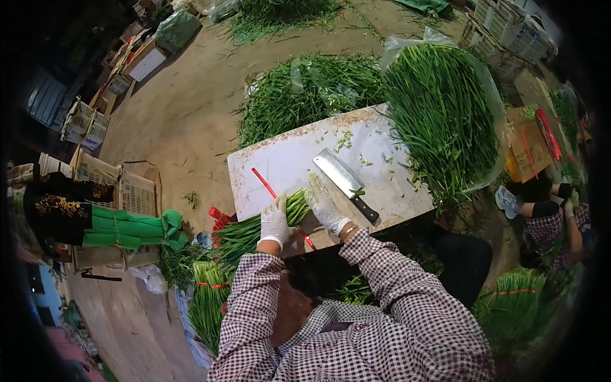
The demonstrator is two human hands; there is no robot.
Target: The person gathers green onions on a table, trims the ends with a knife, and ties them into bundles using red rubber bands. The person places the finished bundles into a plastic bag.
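My left hand (277,224), in a thin white glove, is closed around a bunch of green garlic chives (238,236) near its pale cut ends. My right hand (326,205), gloved too, is flat with its fingers extended beside those ends, holding nothing. The bunch lies across a red tie strip (263,182) on a white board (281,157). Right of my right hand a cleaver (340,173) with a black handle rests on the board. Short cut stem pieces (343,140) are scattered near the board's far side.
A large open plastic bag of chives (439,110) stands at the right, with a loose heap (305,95) behind the board. Tied bundles (208,296) are at lower left. More red strips (219,222) hang at the board's left edge. A co-worker's gloved hand (569,210) is at far right.
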